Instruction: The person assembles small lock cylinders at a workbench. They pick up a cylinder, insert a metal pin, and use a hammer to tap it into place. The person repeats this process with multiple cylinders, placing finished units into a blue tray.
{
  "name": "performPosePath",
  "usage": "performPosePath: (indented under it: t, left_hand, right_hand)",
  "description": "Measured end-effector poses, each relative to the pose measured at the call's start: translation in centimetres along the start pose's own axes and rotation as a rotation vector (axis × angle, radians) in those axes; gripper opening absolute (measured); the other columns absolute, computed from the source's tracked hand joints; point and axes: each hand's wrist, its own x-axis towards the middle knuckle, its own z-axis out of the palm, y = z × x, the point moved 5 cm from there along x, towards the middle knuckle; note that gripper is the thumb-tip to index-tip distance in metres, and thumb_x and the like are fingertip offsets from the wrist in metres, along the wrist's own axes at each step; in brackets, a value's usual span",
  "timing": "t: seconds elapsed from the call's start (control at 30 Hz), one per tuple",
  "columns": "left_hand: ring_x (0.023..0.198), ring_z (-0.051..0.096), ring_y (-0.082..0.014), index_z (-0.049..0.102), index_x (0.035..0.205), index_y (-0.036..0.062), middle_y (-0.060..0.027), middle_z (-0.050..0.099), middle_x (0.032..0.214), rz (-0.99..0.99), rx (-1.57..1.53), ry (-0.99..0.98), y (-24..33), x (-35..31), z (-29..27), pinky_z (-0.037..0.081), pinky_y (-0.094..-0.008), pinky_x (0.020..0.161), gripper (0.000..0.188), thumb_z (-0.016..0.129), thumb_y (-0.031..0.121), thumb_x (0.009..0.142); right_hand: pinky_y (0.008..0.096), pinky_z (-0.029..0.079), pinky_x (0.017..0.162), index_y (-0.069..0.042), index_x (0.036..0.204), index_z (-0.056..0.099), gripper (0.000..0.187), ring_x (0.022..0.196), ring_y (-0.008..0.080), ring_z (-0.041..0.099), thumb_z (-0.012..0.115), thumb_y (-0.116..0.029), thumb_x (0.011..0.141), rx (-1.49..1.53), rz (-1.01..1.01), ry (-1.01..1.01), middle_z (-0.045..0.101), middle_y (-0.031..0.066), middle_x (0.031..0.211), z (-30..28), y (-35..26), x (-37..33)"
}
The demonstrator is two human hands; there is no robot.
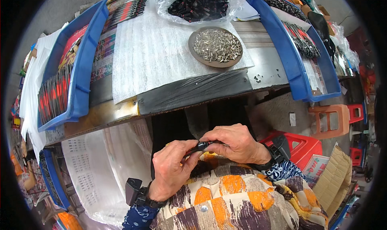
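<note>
Above my lap, in front of the table edge, my left hand and my right hand meet at a small glossy black piece. Thumb and fingers of both hands pinch it from either side. It looks like a short rounded handle or cap; its exact kind cannot be made out, and the fingers cover its ends. On the table beyond lie a round brown plate heaped with small silver metal pins and a clear plastic bag full of black parts with red marks.
White foam sheeting covers the middle of the table. A blue tray at left holds slim red-and-black tools; another blue tray stands at right. A white plastic-lined basket sits below left, red stools and cardboard at right.
</note>
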Motion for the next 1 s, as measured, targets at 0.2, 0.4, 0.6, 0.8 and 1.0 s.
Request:
performPosePath:
  t: [0.2,0.4,0.6,0.8,1.0]
  left_hand:
    - [0.061,0.062,-0.0148,0.069,0.094,0.0009,-0.0081,0.067,0.08,-0.006,0.029,0.028,-0.2,-0.5,0.2,0.048,-0.0237,0.052,0.025,0.078,-0.004,0.071]
    - [0.06,0.06,-0.0145,0.069,0.094,0.0007,-0.0083,0.067,0.081,-0.007,0.016,0.015,-0.3,-0.7,0.7,0.047,-0.0243,0.05,0.025,0.077,-0.005,0.071]
    - [0.06,0.061,-0.0161,0.069,0.094,0.0006,-0.0088,0.067,0.081,0.009,0.033,0.004,-0.2,-0.7,0.8,0.048,-0.0251,0.05,0.024,0.076,-0.005,0.071]
    - [0.067,0.064,-0.0259,0.066,0.093,0.002,-0.0096,0.065,0.08,0.013,0.029,-0.024,-0.3,-0.7,0.8,0.051,-0.0327,0.059,0.025,0.076,-0.002,0.07]
    - [0.06,0.061,-0.0178,0.069,0.094,0.0008,-0.0093,0.066,0.079,0.018,0.006,-0.04,-0.5,-0.5,0.7,0.048,-0.0266,0.051,0.024,0.074,-0.006,0.071]
  right_hand:
    - [0.0312,0.054,0.06,0.001,0.099,0.066,0.024,0.07,0.0264,0.068,0.076,-0.008,0.079,0.044,0.061,-0.047,0.069,0.0127,0.082,-0.1,0.7,-0.5]
    - [0.0308,0.054,0.06,0.001,0.099,0.066,0.023,0.07,0.0259,0.069,0.075,-0.009,0.08,0.046,0.085,-0.063,0.07,0.0128,0.083,0.1,0.7,-0.8]
    - [0.0329,0.053,0.059,0.0,0.099,0.065,0.02,0.071,0.0287,0.068,0.073,-0.01,0.082,0.055,0.056,-0.001,0.068,0.013,0.084,0.4,0.6,-1.1]
    - [0.0323,0.054,0.06,-0.001,0.096,0.067,0.018,0.071,0.0283,0.068,0.074,-0.011,0.082,0.072,0.064,-0.035,0.068,0.0124,0.082,0.1,0.8,-1.0]
    - [0.0321,0.054,0.062,-0.002,0.096,0.068,0.018,0.073,0.0275,0.069,0.075,-0.01,0.082,0.133,0.1,-0.072,0.069,0.0118,0.083,0.0,1.4,-0.8]
